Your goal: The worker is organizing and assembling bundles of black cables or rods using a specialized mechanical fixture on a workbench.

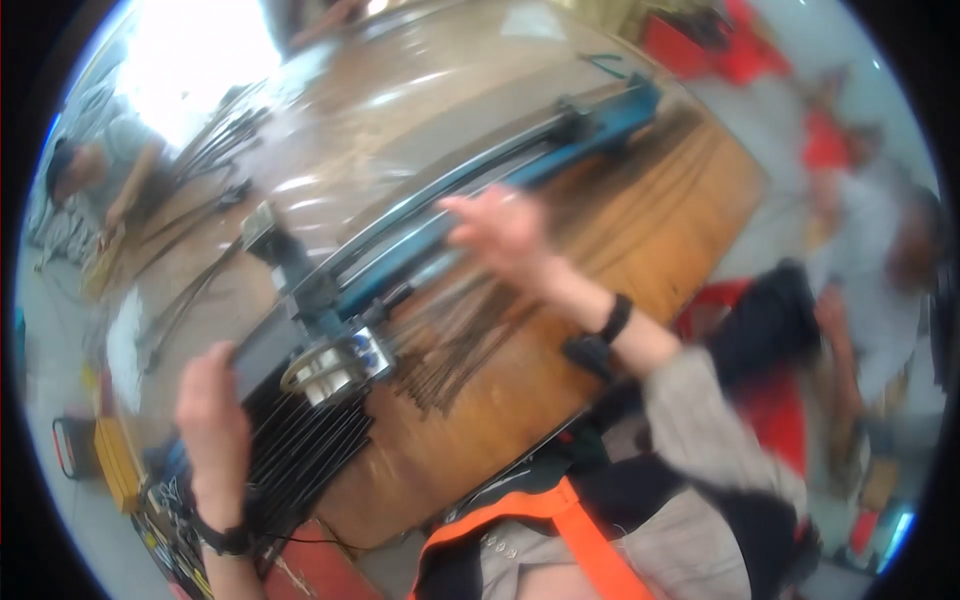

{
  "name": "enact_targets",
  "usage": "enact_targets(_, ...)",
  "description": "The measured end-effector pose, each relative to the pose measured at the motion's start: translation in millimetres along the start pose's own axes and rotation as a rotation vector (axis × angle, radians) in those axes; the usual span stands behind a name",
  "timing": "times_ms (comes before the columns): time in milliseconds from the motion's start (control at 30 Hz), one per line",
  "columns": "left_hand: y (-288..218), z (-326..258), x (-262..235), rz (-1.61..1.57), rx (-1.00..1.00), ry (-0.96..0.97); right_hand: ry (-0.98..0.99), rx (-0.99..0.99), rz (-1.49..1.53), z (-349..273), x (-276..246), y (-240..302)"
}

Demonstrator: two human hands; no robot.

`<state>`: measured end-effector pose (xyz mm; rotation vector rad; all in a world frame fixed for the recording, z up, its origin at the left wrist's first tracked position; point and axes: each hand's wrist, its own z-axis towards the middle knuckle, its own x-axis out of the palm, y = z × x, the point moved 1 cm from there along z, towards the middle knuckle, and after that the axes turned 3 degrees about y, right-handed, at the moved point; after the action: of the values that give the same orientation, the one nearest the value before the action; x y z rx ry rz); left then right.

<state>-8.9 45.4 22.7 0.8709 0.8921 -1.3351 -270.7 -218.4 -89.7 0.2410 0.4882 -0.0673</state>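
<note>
A long blue metal rail machine (pixel 400 262) lies diagonally across the wooden table. At its near left end sits a motor-like head with a pale, ribbed round part (pixel 325 374). My right hand (pixel 505 238) hovers over the middle of the rail, its fingers stretched toward the left and nothing visible in them. My left hand (pixel 212 430) is raised beside the machine's left end, next to a bundle of black rods (pixel 312 440). Motion smears its fingers, so their grip is unclear. Several thin dark rods (pixel 450 345) lie on the table in front of the rail.
More dark rods (pixel 215 145) lie on the far left of the wooden table (pixel 520 385). A person (pixel 95 175) sits at the far left; another person (pixel 880 270) is at the right. Pliers with green handles (pixel 605 66) lie near the far end. A yellow box (pixel 117 465) stands at left.
</note>
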Motion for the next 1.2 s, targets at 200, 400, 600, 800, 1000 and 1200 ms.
enact_targets(200, 55.8, -29.4, -48.1, 0.047, -0.419, -0.080, 0.257, 0.266, 0.175, -7.9, 42.4, -8.0)
enact_targets(400, 52.0, -59.9, -52.7, -0.036, -0.401, -0.194, 0.446, 0.194, 0.745, 94.5, 120.2, 79.0)
enact_targets(600, 62.2, -117.1, -52.7, -0.086, -0.577, -0.121, 0.483, 0.044, 0.703, 100.1, 158.0, 79.7)
enact_targets(800, 63.7, -121.6, -38.2, -0.123, -0.570, -0.157, 0.874, 0.099, 0.522, 122.2, 173.9, 111.7)
enact_targets(1000, 76.1, -116.1, -31.2, -0.075, -0.560, -0.120, 0.486, -0.136, 0.123, 96.5, 160.4, 79.2)
enact_targets(1200, 93.3, -122.2, -10.7, 0.000, -0.420, -0.001, 0.407, -0.074, -0.217, 37.0, 35.5, -54.5)
